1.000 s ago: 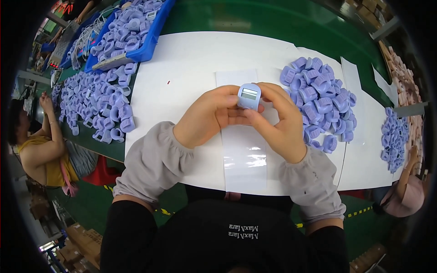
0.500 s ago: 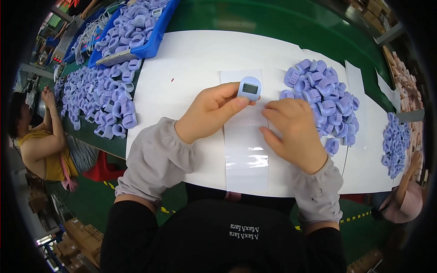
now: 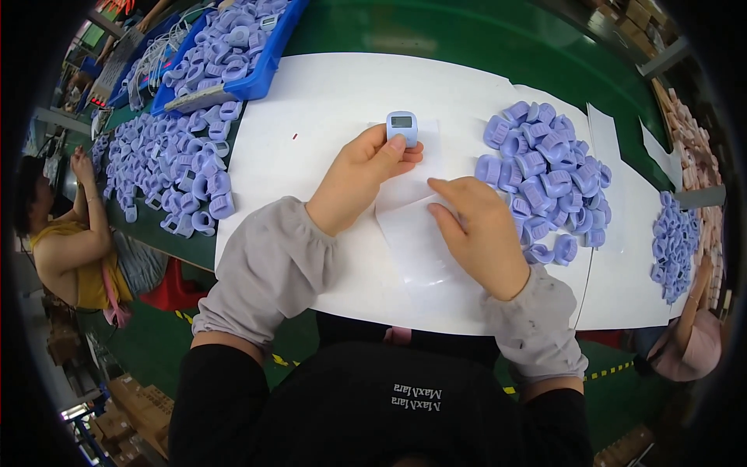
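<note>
My left hand [image 3: 359, 175] pinches a light-blue digital finger counter [image 3: 401, 124] between thumb and fingers, its small grey display facing up. To its right, my right hand [image 3: 482, 229] hovers low over a strip of clear film [image 3: 416, 241], index finger and thumb apart. Nothing shows between those two fingertips; the other fingers are curled under and partly hidden. The film lies on white paper, and its near part slants to the right. Close to my right hand is a heap of lavender ring-shaped pieces [image 3: 552, 167].
White paper [image 3: 327, 93] covers the green table [image 3: 436, 27]. At left lie another pile of lavender rings [image 3: 159, 167] and a blue crate [image 3: 268, 70] full of them. A person in yellow [image 3: 70, 249] sits at left; another person [image 3: 689, 342] works at far right.
My left hand has shifted slightly left and away from me, tilting the finger counter. The film's near part has swung right with my right hand. Some rings at the heap's near edge have shifted.
</note>
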Demonstrator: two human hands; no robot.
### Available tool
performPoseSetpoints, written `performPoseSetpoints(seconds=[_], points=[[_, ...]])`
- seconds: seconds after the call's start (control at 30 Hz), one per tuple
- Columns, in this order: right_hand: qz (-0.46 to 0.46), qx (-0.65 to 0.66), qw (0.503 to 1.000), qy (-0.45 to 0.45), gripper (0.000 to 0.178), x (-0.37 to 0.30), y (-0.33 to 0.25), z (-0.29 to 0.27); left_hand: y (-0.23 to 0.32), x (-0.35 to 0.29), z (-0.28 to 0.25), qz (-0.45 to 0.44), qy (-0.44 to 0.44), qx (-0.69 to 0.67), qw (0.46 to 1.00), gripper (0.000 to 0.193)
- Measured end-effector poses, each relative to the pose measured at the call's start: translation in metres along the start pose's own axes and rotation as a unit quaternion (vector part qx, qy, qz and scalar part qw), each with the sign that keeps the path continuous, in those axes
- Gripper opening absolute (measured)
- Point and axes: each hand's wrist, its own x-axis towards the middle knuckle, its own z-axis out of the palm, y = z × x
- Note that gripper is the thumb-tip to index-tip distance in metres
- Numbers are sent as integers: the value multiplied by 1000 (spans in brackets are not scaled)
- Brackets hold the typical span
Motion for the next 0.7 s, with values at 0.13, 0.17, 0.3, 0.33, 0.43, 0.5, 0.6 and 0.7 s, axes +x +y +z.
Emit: performPoseSetpoints(seconds=[0.13,0.17,0.3,0.33,0.43,0.5,0.6,0.7], points=[[220,275,936,-26,23,5,-9,-2,-4,-2,3,54,-9,58,997,32],[286,352,891,-36,24,4,-9,0,-5,-3,4,66,-15,91,994,32],[285,383,877,-50,29,5,-2,9,-6,-4,4,96,-15,131,987,31],[273,456,847,-13,33,4,-1,13,-5,-4,4,105,-17,133,985,31],[260,532,805,23,37,4,0,15,-2,-7,3,113,-24,116,987,31],[262,538,801,21,38,5,-1,14,-1,-8,2,113,-30,97,988,30],[270,554,787,21,39,6,-3,12,-1,-7,-1,114,-40,118,986,30],[261,565,782,31,40,6,-3,11,-1,-6,-3,130,-66,163,976,32]])
